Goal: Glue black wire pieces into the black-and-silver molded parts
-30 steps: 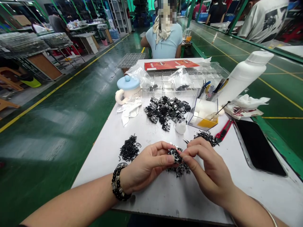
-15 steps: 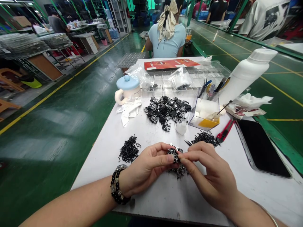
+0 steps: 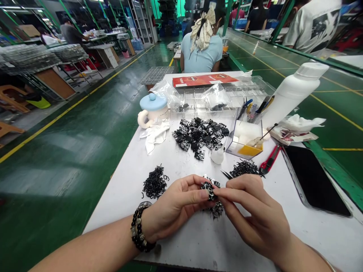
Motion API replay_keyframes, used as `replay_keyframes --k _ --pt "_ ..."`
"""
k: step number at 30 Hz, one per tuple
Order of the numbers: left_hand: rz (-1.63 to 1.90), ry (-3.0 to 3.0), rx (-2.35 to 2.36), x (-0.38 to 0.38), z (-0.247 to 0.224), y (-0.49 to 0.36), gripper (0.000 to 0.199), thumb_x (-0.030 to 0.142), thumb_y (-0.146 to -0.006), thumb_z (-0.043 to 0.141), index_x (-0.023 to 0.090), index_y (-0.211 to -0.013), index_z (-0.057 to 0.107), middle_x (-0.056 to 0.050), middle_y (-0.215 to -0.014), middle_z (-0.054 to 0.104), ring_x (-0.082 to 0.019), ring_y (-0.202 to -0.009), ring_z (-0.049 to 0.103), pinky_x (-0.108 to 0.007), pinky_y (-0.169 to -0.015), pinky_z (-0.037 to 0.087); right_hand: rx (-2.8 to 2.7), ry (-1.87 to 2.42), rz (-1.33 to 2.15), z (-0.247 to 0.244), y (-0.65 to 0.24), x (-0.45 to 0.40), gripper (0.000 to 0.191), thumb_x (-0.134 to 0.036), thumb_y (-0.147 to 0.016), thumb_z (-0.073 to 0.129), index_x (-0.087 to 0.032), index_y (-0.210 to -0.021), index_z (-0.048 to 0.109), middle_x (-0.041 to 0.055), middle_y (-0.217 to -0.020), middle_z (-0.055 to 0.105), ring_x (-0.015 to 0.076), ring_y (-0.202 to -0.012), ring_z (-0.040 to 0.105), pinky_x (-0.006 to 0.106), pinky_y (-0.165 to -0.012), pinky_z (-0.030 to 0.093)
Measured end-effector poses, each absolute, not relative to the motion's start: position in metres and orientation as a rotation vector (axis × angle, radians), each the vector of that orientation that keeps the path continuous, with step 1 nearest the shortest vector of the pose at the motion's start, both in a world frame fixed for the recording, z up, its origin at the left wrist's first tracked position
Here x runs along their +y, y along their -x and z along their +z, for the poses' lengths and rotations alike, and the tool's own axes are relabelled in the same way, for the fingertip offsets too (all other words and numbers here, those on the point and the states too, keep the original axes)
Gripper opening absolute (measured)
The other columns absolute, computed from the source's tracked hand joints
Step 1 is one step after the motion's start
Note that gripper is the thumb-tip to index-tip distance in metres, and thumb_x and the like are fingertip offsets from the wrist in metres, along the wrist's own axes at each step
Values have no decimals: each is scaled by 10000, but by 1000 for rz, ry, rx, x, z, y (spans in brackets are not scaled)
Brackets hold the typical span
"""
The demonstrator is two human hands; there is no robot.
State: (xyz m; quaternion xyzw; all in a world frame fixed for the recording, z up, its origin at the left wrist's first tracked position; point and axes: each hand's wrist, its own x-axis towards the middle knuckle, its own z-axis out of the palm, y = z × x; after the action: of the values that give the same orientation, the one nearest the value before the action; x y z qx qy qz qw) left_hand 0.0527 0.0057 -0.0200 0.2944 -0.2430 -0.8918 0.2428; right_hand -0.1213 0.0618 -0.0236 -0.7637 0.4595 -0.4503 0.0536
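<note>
My left hand (image 3: 181, 204) pinches a small black-and-silver part (image 3: 208, 187) between thumb and fingers. Against the right side of that part press the fingertips of my right hand (image 3: 252, 211); whether they hold a tiny piece is hidden. Under both hands lies a small pile of black-and-silver parts (image 3: 217, 210). A heap of curved black pieces (image 3: 154, 183) rests left of my left hand, and a second heap of black pieces (image 3: 244, 168) is just beyond my right hand, beside dark tweezers (image 3: 226, 174). Farther back spreads a larger pile of black-and-silver parts (image 3: 198, 134).
Around the white table (image 3: 119, 211) stand a lidded mug (image 3: 154, 107), a crumpled tissue (image 3: 154, 136), a small white bottle (image 3: 217, 155), a clear tool box (image 3: 245, 138), a large white bottle (image 3: 297, 90), a red cutter (image 3: 270, 158) and a phone (image 3: 317, 179). A person (image 3: 202, 53) sits ahead.
Both hands stay together at the small part, with the right fingers shifting slightly against it. The view has tilted a little, and the person ahead has moved slightly.
</note>
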Motion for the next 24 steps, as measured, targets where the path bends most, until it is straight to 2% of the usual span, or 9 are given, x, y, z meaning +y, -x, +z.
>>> replay_keyframes --k 6,11,16,24 --pt "-2429 -786 -662 6 -20 -53 218 124 -730 720 94 -911 603 -81 -857 668 -125 -769 629 -253 -786 484 1360 2299 -1386 -25 119 63 295 25 -777 543 -127 -1020 612 43 -802 572 129 -753 537 326 -663 408" --pt "-2389 -770 -640 7 -17 -52 188 100 -745 698 88 -906 601 -105 -885 681 -143 -837 634 -251 -811 478 1356 2274 -1436 -26 116 64 334 24 -780 533 -124 -1071 606 48 -794 579 130 -731 535 315 -632 431" --pt "-2391 -790 -594 8 -17 -51 201 110 -730 716 99 -899 607 -88 -877 673 -147 -836 629 -266 -821 471 1352 2315 -1489 -24 115 62 282 25 -764 548 -91 -1008 628 54 -767 579 129 -714 535 304 -603 430" --pt "-2425 -819 -579 6 -18 -51 243 128 -689 757 95 -883 615 -86 -884 669 -149 -824 627 -271 -812 473 1351 2386 -1482 -21 119 59 264 14 -759 560 -102 -988 623 45 -755 577 121 -674 525 307 -594 410"
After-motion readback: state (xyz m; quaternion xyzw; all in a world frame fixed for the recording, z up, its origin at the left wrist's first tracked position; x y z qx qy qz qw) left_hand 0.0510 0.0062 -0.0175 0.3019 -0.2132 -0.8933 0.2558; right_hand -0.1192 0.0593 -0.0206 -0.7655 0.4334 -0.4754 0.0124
